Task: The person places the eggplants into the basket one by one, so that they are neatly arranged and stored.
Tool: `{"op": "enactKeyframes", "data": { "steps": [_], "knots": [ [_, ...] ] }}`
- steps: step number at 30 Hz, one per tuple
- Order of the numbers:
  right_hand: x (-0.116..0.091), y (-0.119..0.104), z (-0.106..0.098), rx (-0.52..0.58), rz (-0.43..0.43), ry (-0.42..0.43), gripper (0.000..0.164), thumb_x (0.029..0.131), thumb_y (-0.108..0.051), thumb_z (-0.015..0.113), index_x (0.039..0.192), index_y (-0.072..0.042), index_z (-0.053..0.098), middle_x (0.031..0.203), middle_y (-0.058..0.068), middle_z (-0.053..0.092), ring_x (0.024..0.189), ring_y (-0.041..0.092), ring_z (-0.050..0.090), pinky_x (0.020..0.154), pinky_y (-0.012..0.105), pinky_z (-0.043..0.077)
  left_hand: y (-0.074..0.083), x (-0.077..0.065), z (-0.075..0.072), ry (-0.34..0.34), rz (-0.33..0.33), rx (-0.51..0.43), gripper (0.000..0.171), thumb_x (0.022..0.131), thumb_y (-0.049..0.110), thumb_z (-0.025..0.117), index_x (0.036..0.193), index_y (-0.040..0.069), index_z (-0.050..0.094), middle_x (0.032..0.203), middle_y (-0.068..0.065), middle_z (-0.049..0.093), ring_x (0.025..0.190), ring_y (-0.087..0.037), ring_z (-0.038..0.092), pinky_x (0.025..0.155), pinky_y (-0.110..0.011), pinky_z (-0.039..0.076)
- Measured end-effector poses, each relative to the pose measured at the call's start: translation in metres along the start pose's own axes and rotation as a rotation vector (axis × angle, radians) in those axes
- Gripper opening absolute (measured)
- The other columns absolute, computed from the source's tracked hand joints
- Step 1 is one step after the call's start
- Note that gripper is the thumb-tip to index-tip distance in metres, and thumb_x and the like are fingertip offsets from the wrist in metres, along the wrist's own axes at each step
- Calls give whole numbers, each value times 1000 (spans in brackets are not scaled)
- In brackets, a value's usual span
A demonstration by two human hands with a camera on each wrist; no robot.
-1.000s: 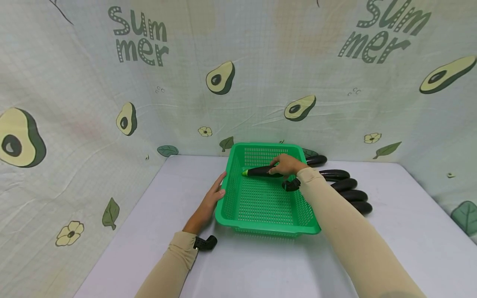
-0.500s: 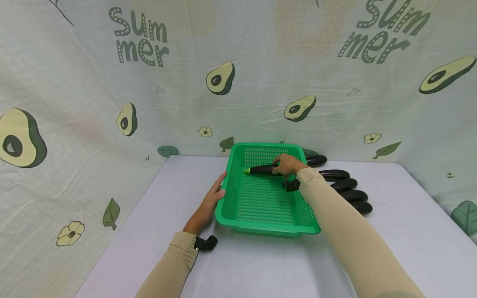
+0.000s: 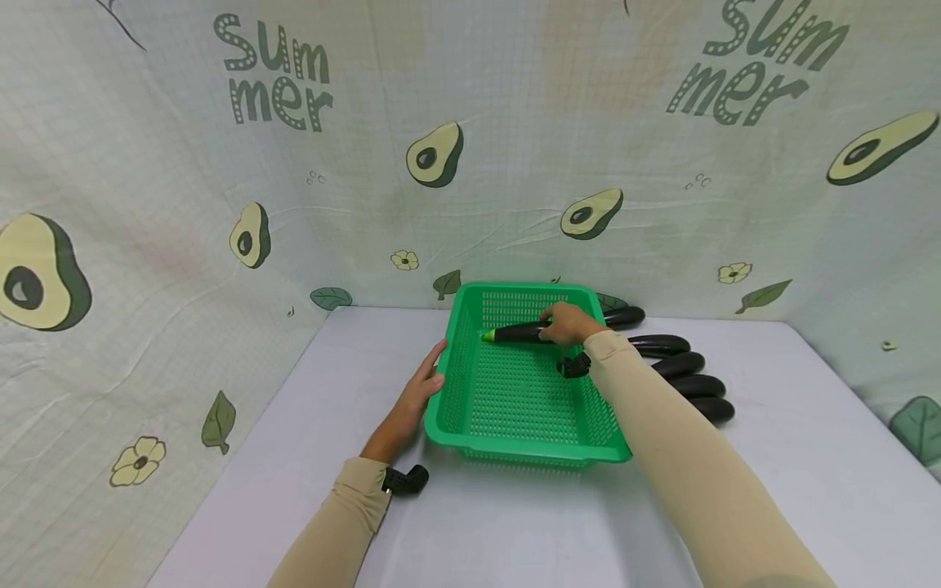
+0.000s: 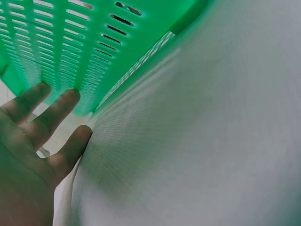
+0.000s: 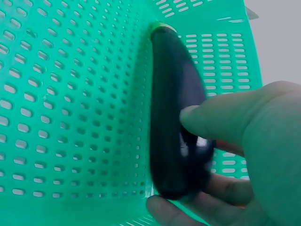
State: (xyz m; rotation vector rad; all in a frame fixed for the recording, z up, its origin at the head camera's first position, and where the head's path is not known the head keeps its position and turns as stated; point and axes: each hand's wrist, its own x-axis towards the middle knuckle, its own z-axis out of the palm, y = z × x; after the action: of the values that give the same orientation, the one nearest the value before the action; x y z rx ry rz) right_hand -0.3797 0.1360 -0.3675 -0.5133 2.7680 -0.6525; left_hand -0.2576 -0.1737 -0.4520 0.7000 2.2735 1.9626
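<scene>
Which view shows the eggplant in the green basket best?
The right wrist view: the eggplant appears large, from green tip to rounded end, though the right hand partly covers it. The head view shows it small, one end behind that hand. In the left wrist view, it cannot be made out.

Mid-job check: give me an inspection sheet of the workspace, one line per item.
Surface: white tabletop, fully lit.
Job's things: one eggplant inside the green basket, near its far wall; more eggplants on the tabletop, to the basket's right.
Clutter: nothing seen.
Hands: left hand against the basket's left side; right hand grips the eggplant inside.
Cables: nothing seen.
Surroundings: avocado-print cloth behind.
</scene>
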Motion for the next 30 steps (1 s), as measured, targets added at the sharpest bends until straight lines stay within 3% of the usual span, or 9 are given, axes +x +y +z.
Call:
{"op": "enactKeyframes", "data": {
  "steps": [6,11,14,17,20,24,30],
  "knots": [
    [2,0,-1,2,21,19,47,101,-16,58,143,4,50,142,29,49,121,43,55,97,53,46,3,1,0,-14,-21,-1,63,106,23,34,163,22,7,150,-30,38,126,-41,47,102,-45,37],
    [2,3,-1,25,-10,85,44,101,-18,58,138,5,55,141,29,50,121,43,55,96,54,46,18,-1,2,-37,-23,-14,64,105,18,34,163,13,5,149,-34,35,127,-45,45,102,-46,37],
    [-1,3,-4,74,-36,132,42,101,-18,57,136,5,58,139,28,53,116,42,58,93,53,48,20,-3,3,-29,-23,-6,64,105,20,34,163,15,7,148,-33,37,125,-42,48,101,-45,38],
    [-5,3,-9,120,-67,151,42,102,-19,56,136,6,57,135,28,56,114,41,59,90,52,49,10,-2,3,-12,-11,5,63,105,27,35,163,21,10,147,-30,40,122,-38,50,100,-45,39],
    [-12,1,-18,204,-87,125,44,103,-21,55,139,5,54,131,27,58,114,41,60,89,51,51,1,0,1,1,-3,12,63,105,32,36,163,26,11,147,-27,41,121,-37,50,100,-46,39],
    [-25,0,-31,344,-90,90,46,105,-23,54,143,3,51,130,27,59,115,42,60,91,52,51,1,1,0,9,-5,13,64,104,32,37,163,27,12,148,-26,41,123,-38,49,101,-47,38],
    [-47,7,-44,509,-108,113,47,105,-26,55,143,0,50,132,27,57,117,41,59,91,45,53,-1,1,1,11,-9,15,63,105,31,36,163,27,12,149,-26,40,120,-36,50,100,-46,38]
  ]
}}
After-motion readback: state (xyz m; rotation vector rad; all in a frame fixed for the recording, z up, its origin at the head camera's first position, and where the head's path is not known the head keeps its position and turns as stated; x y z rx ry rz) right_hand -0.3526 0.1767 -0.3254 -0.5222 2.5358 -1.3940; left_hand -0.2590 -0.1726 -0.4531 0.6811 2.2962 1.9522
